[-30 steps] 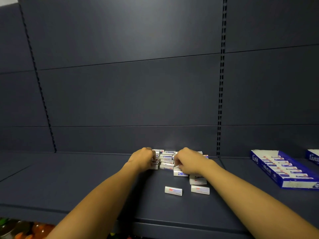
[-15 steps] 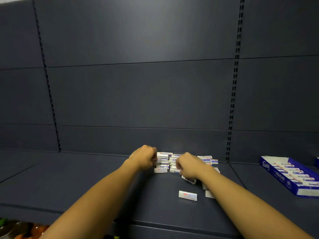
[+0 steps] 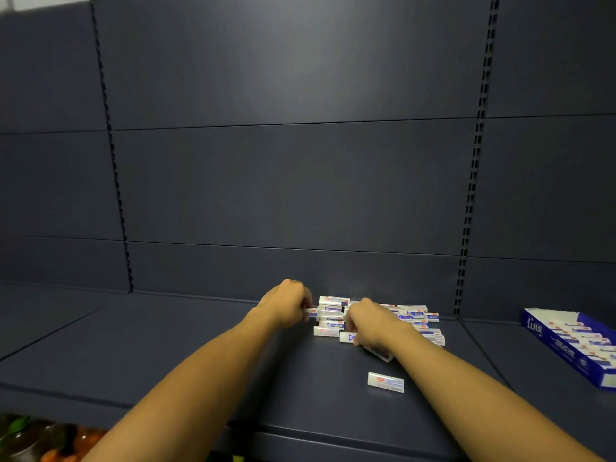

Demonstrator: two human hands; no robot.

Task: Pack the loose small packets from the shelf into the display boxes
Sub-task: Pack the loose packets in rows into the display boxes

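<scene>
Hands unmoved; one stray packet (image 3: 385,382), one box (image 3: 578,345).

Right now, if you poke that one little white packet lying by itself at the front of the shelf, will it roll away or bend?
The small white rectangular packet lying alone on the dark grey metal shelf has flat sides and square corners, so it would probably slide, not roll. It keeps a crisp box shape, so it likely stays stiff. Being small, it is probably light and easy to knock.

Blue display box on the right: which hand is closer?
Right. The right hand is at the packet pile, between it and the blue display box, though well apart from the box. The left hand is on the pile's far side.
</scene>
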